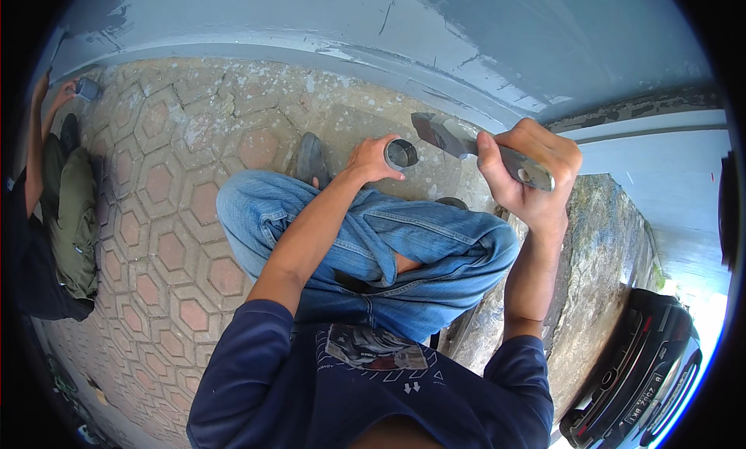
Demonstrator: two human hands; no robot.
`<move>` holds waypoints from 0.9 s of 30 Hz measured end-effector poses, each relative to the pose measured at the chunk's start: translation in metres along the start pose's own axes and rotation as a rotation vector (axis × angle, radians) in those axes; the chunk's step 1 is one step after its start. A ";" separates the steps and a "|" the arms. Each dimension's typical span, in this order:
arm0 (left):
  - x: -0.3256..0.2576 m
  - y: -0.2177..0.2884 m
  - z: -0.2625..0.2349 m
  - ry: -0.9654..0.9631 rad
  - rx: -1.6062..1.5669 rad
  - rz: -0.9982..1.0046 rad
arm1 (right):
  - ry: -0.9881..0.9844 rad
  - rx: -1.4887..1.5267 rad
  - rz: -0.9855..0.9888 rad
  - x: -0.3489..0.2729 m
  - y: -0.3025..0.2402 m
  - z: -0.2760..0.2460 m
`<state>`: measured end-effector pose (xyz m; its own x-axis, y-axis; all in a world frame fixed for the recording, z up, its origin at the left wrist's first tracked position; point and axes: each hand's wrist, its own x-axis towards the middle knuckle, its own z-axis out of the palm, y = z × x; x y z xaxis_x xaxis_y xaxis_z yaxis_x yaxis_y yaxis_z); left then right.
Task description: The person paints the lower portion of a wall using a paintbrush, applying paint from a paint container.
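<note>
My left hand (373, 160) is wrapped round a small cup (402, 154), its open mouth facing up and grey paint inside. The cup is held just beyond my knees, above the paving. To the right, my right hand (536, 169) grips the handle of a flat paintbrush (454, 138). Its dark, grey-coated bristles point left toward the cup, apart from it. Beyond both hands rises a wall (334, 22) coated in grey paint, with uneven darker and lighter patches and a ledge along its foot.
I squat on hexagonal paving (159, 185) spattered with paint near the wall. At the far left another person (74, 224) squats by the same wall, a small cup (87, 88) in one hand. A dark car (637, 379) stands at the lower right, past a rough concrete strip (598, 247).
</note>
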<state>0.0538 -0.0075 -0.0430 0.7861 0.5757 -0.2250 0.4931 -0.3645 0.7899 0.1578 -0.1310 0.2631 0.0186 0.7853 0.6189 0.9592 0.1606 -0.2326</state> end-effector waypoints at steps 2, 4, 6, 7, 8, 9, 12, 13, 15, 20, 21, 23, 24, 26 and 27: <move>0.000 -0.002 0.001 0.002 0.000 0.014 | -0.003 -0.004 0.006 -0.001 0.000 0.001; 0.000 -0.002 0.001 -0.007 0.000 0.010 | -0.002 -0.001 0.003 -0.003 0.001 0.003; 0.000 0.001 0.000 -0.019 -0.001 0.008 | 0.000 0.004 0.004 -0.004 0.002 0.004; -0.001 0.003 0.000 -0.019 -0.006 0.003 | 0.001 0.011 0.003 -0.005 0.002 0.004; -0.002 0.002 0.000 -0.017 -0.010 -0.004 | 0.002 0.011 0.002 -0.005 0.002 0.005; -0.002 0.002 0.000 -0.016 -0.009 -0.004 | -0.001 0.008 0.003 -0.005 0.002 0.005; -0.002 0.002 0.000 0.013 0.007 0.000 | -0.003 0.004 0.002 -0.004 0.002 0.005; -0.001 0.002 -0.001 0.003 0.000 0.000 | -0.001 0.004 0.000 -0.004 0.002 0.005; 0.000 0.003 -0.001 -0.007 -0.006 0.001 | 0.000 0.003 0.000 -0.003 0.003 0.004; 0.000 0.002 -0.004 -0.014 -0.020 0.003 | -0.002 0.012 0.006 -0.006 0.005 0.007; 0.000 0.003 -0.004 -0.010 -0.017 0.006 | -0.009 0.017 0.029 -0.010 0.006 0.010; -0.002 0.007 -0.003 -0.008 0.002 -0.019 | -0.010 0.021 0.046 -0.020 0.009 0.016; -0.004 0.008 -0.003 -0.002 0.005 -0.016 | -0.048 0.020 0.057 -0.025 0.011 0.020; -0.007 0.010 -0.004 0.014 0.018 -0.023 | -0.093 0.023 0.072 -0.036 0.016 0.031; -0.006 0.008 -0.004 0.020 0.021 -0.023 | -0.089 0.025 0.067 -0.040 0.017 0.037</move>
<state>0.0514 -0.0110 -0.0328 0.7666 0.5990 -0.2314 0.5190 -0.3658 0.7725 0.1630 -0.1376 0.2067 0.0560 0.8447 0.5323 0.9492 0.1203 -0.2908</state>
